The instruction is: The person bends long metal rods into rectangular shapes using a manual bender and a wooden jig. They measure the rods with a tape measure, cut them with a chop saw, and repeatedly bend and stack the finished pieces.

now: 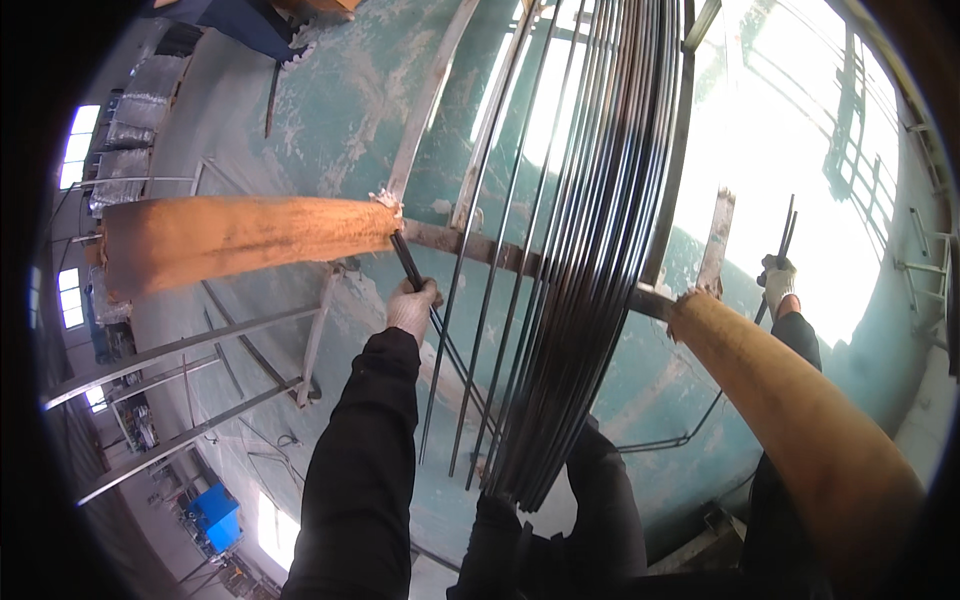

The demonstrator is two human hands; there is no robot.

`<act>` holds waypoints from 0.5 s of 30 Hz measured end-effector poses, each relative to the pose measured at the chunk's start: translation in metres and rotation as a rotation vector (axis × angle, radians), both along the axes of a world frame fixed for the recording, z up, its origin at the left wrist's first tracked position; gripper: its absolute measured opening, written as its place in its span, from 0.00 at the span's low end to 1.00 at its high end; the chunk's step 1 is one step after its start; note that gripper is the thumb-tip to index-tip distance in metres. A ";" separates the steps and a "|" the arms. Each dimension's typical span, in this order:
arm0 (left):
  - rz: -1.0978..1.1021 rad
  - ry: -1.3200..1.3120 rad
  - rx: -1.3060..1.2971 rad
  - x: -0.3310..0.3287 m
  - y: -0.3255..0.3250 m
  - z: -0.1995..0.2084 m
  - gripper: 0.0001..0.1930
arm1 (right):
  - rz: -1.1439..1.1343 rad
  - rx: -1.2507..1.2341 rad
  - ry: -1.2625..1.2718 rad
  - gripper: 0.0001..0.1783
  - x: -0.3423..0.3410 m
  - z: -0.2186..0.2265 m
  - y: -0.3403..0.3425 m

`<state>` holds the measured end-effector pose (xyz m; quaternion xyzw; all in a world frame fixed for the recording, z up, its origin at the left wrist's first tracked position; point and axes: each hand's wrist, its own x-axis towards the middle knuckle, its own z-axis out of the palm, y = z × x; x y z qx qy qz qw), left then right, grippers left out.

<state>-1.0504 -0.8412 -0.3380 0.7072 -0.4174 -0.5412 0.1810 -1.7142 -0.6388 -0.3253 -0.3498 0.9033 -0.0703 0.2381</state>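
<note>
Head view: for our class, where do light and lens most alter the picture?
In the head view, glare washes the floor white at upper right, barred shadows crossing it; in the head view, the dark metal rods show shiny streaks; in the head view, fisheye distortion curves the edges, corners black.

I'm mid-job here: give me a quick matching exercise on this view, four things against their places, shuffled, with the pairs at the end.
Things
1. Left hand
2. Right hand
3. Bundle of dark rods
4. Blue box-shaped object

Places
A. Right of the bundle, near the bright sunlit floor
B. Toward the lower left of the view
C. Gripping thin rods, just left of the bundle
D. Running up the middle, between the orange tube and the tan tube

Pairs: 1-C, 2-A, 3-D, 4-B
</note>
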 end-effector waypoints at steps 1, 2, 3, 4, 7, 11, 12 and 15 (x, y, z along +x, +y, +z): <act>0.018 0.024 -0.019 0.006 0.012 0.009 0.12 | -0.030 -0.034 -0.021 0.18 -0.001 0.006 0.017; 0.038 0.051 -0.041 0.011 0.022 0.020 0.10 | -0.070 -0.069 -0.049 0.18 -0.002 0.015 0.040; 0.058 0.079 -0.050 0.021 0.034 0.033 0.09 | -0.106 -0.099 -0.076 0.18 0.001 0.025 0.065; 0.034 0.083 -0.076 0.031 0.050 0.048 0.09 | -0.151 -0.126 -0.113 0.18 0.005 0.036 0.091; -0.028 0.012 -0.149 0.060 0.097 0.101 0.08 | -0.308 -0.183 -0.209 0.17 0.023 0.080 0.177; -0.024 0.035 -0.256 0.102 0.172 0.166 0.08 | -0.508 -0.244 -0.290 0.17 0.073 0.141 0.290; -0.012 0.033 -0.276 0.114 0.189 0.180 0.07 | -0.553 -0.282 -0.308 0.17 0.089 0.155 0.317; 0.001 -0.009 -0.364 0.151 0.241 0.221 0.06 | -0.627 -0.395 -0.325 0.15 0.143 0.189 0.390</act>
